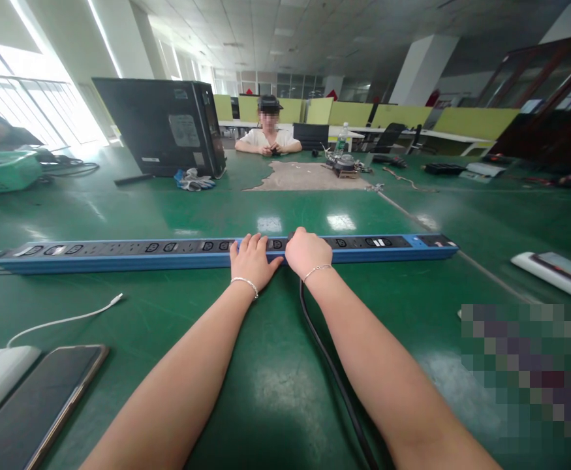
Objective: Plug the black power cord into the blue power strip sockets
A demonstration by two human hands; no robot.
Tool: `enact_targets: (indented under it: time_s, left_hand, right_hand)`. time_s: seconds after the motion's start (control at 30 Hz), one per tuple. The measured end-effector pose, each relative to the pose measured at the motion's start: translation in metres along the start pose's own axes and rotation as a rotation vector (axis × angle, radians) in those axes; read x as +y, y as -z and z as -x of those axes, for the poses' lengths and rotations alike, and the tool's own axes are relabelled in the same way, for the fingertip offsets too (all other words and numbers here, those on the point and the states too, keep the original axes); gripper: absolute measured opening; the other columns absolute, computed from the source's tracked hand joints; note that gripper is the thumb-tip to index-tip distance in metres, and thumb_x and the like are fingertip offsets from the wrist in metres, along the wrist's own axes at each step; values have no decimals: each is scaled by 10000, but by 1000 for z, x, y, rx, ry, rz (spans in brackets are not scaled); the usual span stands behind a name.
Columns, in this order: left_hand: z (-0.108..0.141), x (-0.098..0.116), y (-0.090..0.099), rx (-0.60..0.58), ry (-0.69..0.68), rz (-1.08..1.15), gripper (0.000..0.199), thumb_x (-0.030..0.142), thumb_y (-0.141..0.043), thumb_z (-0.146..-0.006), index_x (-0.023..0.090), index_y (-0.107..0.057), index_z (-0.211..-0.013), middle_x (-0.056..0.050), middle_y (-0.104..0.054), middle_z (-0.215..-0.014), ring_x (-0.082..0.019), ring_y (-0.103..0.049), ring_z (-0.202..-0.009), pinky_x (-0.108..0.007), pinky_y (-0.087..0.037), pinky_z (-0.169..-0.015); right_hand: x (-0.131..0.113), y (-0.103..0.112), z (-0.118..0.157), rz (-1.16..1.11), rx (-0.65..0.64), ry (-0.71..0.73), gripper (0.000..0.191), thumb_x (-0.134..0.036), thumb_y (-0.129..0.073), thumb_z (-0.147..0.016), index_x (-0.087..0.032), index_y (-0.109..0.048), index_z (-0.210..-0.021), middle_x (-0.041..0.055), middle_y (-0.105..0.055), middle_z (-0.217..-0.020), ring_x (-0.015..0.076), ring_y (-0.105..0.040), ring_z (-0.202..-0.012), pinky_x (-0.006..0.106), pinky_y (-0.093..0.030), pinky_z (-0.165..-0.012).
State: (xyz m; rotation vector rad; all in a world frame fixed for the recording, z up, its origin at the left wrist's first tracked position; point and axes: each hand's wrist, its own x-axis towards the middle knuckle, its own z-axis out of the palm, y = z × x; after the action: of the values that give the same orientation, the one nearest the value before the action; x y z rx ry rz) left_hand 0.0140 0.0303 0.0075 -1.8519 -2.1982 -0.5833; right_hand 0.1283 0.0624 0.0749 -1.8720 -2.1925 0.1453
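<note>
With the black cable (323,349) grasped in the right hand (309,253), the power strip (192,257) is best braced by the spread left hand (253,262).

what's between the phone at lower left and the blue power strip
In the head view, a white cable lies on the green tabletop between the phone and the blue power strip.

both bare forearms (182,365) slant forward and inward from the lower edge. the left hand (252,260) lies palm down, fingers (252,243) extended and slightly parted, thumb (276,262) angled out towards the right hand (308,252), just beside it. that one is curled into a fist, knuckles forward, its fingertips hidden.
</note>
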Motion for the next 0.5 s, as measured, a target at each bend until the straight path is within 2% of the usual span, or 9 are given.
enact_targets:
  time_s: [0.2,0.4,0.5]
  left_hand:
    - [-1,0,-2,18,-9,10,554,524,-405,-827,222,-463,-1288,-74,-461,-1395,-257,-330,-1316,-489,-183,-1081]
    - [-1,0,-3,17,1,12,594,558,-445,-802,221,-459,-1291,-78,-463,-1392,-276,-339,-1310,-499,-178,-1081]
    - [0,0,-3,19,4,11,596,554,-452,-802,220,-454,-1296,-77,-461,-1394,-276,-336,-1311,-493,-175,-1084]
  right_hand:
    - [-6,5,-2,29,-21,16,323,-163,-385,-829,-75,-608,-1045,212,-663,-991,240,-655,-905,332,-488,-757]
    - [1,17,-24,48,-171,97,300,-216,-498,-778,-107,-685,-986,204,-669,-1015,246,-643,-951,305,-476,-783]
    - [5,20,-32,55,-200,117,318,-239,-522,-770,-110,-692,-1006,203,-669,-1024,256,-646,-943,311,-473,-790]
